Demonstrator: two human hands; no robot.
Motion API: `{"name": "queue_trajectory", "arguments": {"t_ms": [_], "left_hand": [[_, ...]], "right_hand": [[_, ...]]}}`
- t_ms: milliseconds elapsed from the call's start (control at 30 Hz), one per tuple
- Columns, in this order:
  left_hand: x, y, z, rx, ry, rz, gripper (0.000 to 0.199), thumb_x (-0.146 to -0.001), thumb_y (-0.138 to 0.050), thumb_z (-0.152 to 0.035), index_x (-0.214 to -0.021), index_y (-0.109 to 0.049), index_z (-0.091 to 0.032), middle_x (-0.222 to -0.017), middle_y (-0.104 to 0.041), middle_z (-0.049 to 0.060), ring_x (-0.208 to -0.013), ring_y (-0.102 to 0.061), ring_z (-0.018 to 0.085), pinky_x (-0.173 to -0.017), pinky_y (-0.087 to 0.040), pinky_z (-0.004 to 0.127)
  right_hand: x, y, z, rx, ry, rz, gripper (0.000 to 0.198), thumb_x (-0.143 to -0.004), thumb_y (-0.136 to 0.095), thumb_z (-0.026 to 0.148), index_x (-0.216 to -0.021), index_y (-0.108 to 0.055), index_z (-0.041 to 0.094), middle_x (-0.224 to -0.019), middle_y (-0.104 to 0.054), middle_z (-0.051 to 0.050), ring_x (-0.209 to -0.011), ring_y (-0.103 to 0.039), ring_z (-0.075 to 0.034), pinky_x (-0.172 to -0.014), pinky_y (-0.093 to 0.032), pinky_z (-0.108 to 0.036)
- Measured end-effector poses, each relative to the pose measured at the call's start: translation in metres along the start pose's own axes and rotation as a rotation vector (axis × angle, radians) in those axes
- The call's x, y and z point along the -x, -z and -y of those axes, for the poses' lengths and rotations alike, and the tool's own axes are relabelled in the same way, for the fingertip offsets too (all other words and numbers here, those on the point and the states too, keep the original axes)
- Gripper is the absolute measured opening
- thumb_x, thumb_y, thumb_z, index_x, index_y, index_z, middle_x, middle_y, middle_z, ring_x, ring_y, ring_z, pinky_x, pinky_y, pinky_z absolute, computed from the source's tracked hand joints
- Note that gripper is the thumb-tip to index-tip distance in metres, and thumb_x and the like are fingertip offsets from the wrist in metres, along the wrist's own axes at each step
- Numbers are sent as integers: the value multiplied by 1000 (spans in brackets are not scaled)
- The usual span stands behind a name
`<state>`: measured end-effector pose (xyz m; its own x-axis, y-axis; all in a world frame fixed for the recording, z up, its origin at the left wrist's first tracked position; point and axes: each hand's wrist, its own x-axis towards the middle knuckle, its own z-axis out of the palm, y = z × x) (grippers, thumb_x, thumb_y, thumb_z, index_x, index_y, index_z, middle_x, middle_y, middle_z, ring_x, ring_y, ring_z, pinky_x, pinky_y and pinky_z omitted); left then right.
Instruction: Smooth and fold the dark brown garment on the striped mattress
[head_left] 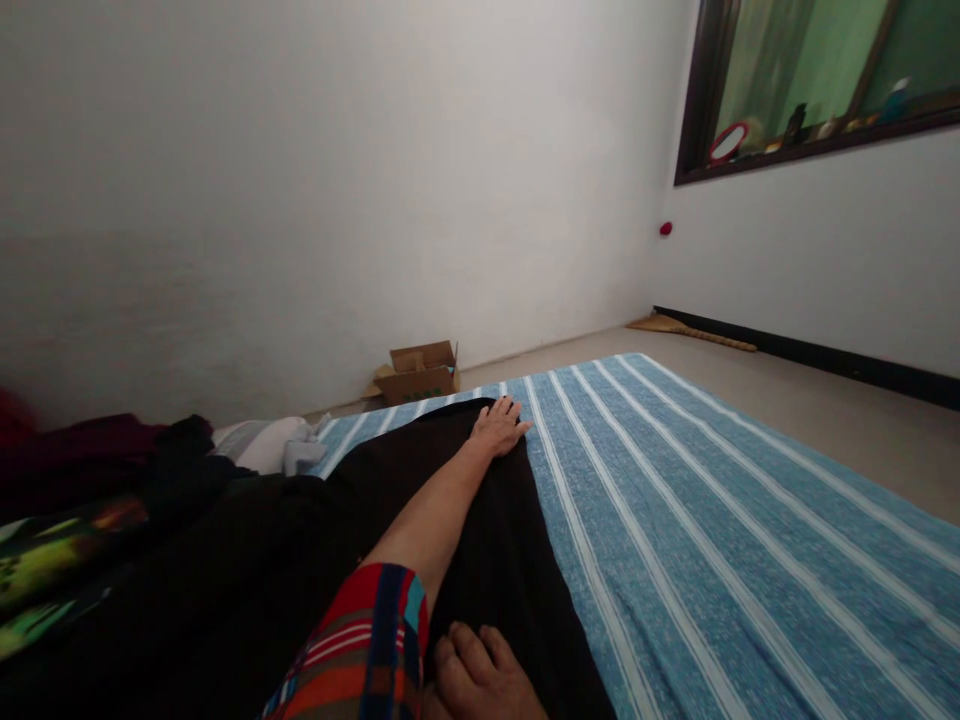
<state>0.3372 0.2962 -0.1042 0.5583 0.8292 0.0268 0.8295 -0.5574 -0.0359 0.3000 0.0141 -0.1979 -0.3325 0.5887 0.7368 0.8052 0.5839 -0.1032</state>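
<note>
A black garment, its kind unclear, is spread over the blue and white striped sheet. My left hand reaches out in a plaid sleeve and lies palm down on the garment's far right corner. Its fingers are stretched, with the thumb out towards the sheet. At the bottom edge, my right hand rests on the near part of the same garment, right of the sleeve. Its fingers are side by side and slightly bent; the wrist is out of view.
Dark and patterned clothes are heaped at the left, with a pale striped cloth behind. An open cardboard box stands on the floor by the wall. A broom lies along the right wall, under a window with bottles on its sill.
</note>
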Motion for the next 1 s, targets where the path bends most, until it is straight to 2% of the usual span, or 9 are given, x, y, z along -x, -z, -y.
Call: {"name": "queue_trajectory", "arguments": {"t_ms": [100, 200, 367, 533, 767, 867, 1000], "left_hand": [[15, 17, 2, -5, -23, 6, 53, -92, -23, -48, -136, -28, -19, -150, -18, 11, -137, -12, 23, -107, -15, 46], [38, 25, -1, -3, -37, 69, 54, -91, -23, -47, -135, -31, -17, -149, -20, 13, -136, -15, 24, -105, -19, 45], [70, 10, -19, 14, -68, 175, 61, -90, -22, -53, -138, -30, -17, -148, -21, 11, -136, -14, 24, -106, -16, 46], [71, -8, -31, 37, -11, 196, 71, -86, -17, -61, -140, -26, -16, -150, -15, 12, -137, -8, 29, -105, -14, 53], [70, -9, -33, 50, 23, 163, 73, -84, -18, -65, -140, -27, -19, -150, -15, 9, -137, -6, 31, -105, -9, 57], [72, -10, -33, 58, 39, 140, 74, -82, -21, -67, -139, -30, -20, -150, -14, 9, -136, -2, 34, -104, -8, 58], [72, -11, -31, 71, 56, 112, 75, -80, -22, -70, -136, -35, -22, -150, -14, 11, -136, -4, 34, -104, -8, 58]], "right_hand": [[-2, 13, -2, -13, 1, 30, 30, -77, -58, 46, -87, -64, 18, -100, -66, -10, -97, -58, -27, -74, -52, -40], [-6, 24, -2, -28, -3, 112, 36, -73, -63, 50, -90, -65, 17, -104, -65, -11, -99, -58, -28, -77, -52, -42], [-11, 42, 0, -53, -57, 319, 32, -80, -59, 42, -99, -65, 16, -115, -61, -12, -109, -53, -29, -87, -48, -43], [-12, 55, 0, -101, -93, 398, 36, -85, -51, 41, -111, -60, 16, -125, -55, -12, -118, -47, -29, -93, -43, -43], [-13, 68, -1, -139, -105, 419, 37, -86, -48, 41, -112, -59, 17, -125, -55, -12, -118, -47, -29, -94, -42, -44], [-23, 86, -6, -133, -206, 369, 39, -84, -50, 45, -111, -58, 18, -128, -52, -12, -120, -44, -29, -98, -37, -45], [-44, 98, -28, -48, -422, 385, 39, -87, -46, 40, -112, -60, 14, -127, -52, -15, -123, -41, -30, -103, -29, -45]]}}
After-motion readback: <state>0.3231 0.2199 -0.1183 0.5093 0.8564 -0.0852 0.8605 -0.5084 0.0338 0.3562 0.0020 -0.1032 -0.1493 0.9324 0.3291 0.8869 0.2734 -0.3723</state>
